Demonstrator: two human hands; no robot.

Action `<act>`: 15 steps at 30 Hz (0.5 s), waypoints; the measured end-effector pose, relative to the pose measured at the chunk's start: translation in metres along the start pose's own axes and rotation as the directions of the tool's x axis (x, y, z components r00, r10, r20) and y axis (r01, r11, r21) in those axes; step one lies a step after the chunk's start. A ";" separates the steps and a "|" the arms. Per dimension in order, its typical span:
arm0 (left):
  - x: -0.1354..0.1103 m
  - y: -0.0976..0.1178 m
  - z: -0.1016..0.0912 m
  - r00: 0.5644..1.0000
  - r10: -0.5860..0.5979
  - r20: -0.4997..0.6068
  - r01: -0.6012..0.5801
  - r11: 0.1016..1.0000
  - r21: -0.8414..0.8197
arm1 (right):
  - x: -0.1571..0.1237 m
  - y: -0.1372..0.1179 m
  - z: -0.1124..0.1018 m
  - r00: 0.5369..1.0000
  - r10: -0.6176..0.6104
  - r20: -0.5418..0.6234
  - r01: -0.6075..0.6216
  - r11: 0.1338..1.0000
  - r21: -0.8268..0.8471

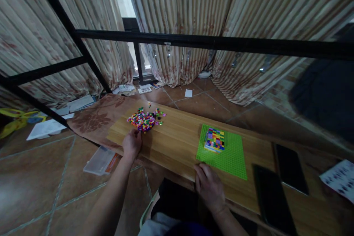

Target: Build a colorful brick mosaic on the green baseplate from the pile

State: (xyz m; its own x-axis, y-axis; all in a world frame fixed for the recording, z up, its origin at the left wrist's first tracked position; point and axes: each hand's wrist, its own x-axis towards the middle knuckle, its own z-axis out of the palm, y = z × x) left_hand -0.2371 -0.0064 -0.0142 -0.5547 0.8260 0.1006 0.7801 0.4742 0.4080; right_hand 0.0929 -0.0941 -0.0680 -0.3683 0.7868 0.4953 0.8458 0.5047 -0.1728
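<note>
A heap of small toy bricks (pixel 142 121) in many colours lies on the wooden board. At its near edge is my left hand (pixel 132 143), fingers closed and touching or almost touching the bricks; what they hold, if anything, is too small to see. A block built of coloured bricks (pixel 214 140) stands on a green studded baseplate (pixel 233 155) to the right. My right hand (pixel 209 185) is curled closed at the board's front edge, just beside the baseplate's near left corner. The inside of its fingers is hidden.
Two dark flat devices (pixel 291 167) lie at the right of the wooden board (pixel 171 136). A patterned cloth (pixel 96 118) covers the left end. A clear plastic box (pixel 99 160) sits on the tiled floor. Black metal rails (pixel 193 40) and curtains stand behind.
</note>
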 end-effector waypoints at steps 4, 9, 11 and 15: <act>-0.015 0.011 -0.004 0.999 0.034 -0.012 -0.035 0.995 -0.095 | 0.002 -0.001 -0.002 1.000 -0.006 0.027 0.006 1.000 -0.004; -0.054 0.047 0.010 0.985 0.125 0.119 -0.061 0.895 -0.442 | 0.004 -0.001 -0.003 0.999 0.005 0.044 -0.005 1.000 -0.003; -0.072 0.067 0.024 0.961 0.203 0.188 -0.038 0.768 -0.639 | 0.004 -0.001 -0.003 0.999 0.009 0.047 -0.009 1.000 -0.001; -0.099 0.112 0.046 0.890 0.329 0.317 0.135 0.474 -0.870 | 0.004 -0.001 -0.003 0.998 0.011 0.068 -0.013 1.000 0.020</act>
State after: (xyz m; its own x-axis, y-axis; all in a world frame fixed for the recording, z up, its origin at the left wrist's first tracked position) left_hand -0.0820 -0.0211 -0.0199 -0.1453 0.9873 -0.0640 0.0437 0.0710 0.9965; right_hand 0.0916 -0.0925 -0.0631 -0.3843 0.8148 0.4342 0.8425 0.5018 -0.1960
